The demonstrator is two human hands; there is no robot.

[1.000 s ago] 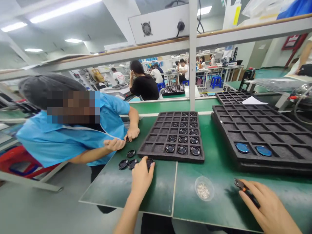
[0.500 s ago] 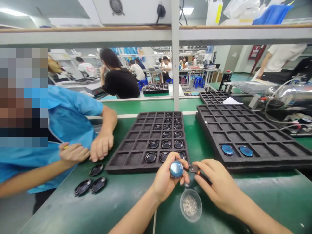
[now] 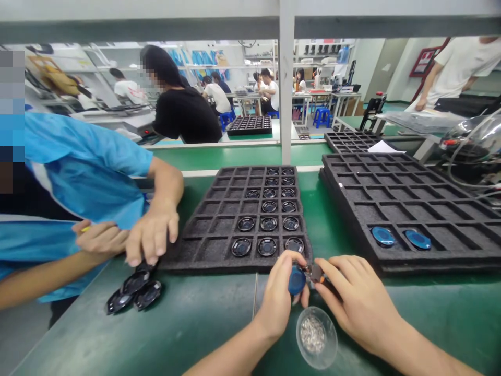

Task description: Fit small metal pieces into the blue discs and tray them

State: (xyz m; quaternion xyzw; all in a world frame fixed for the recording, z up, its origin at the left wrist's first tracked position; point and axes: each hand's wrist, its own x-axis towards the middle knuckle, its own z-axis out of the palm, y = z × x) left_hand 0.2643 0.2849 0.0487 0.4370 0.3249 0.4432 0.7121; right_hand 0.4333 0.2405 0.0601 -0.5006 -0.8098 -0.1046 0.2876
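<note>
Two foam trays on green tabletop point(image 3: 211, 324).

Centre tray point(image 3: 203, 230), black foam, gridded into square pockets: right three columns hold round black parts point(image 3: 268, 223), one per pocket; the far rows carry parts in the right two columns only. Left columns hold nothing visible.

Right tray point(image 3: 410, 198), black foam, larger pockets: two blue discs point(image 3: 400, 237) in adjoining pockets of the near row. A further black tray lies beyond it at the far right.

Clear round dish point(image 3: 316, 337), near centre, on the tabletop: a small heap of tiny silvery pieces, too small to identify.

Left hand point(image 3: 279, 297): grip closed round a blue round part point(image 3: 297, 280), held just above the tabletop between the dish and the near edge of the centre tray.

Right hand point(image 3: 348, 300): grip closed on a small tool point(image 3: 315, 272) with orange on it, its tip touching or just beside the blue round part; which, cannot be told.

Loose black round parts point(image 3: 133, 295), three or so, in a cluster at near left on the tabletop.

Co-worker in a blue shirt point(image 3: 78, 177), left: one hand point(image 3: 151, 235) over the loose parts at the tray's left corner, the other hand just behind it.

Other people seated at benches in the far background.

Writing, brands, labels: none legible.
</note>
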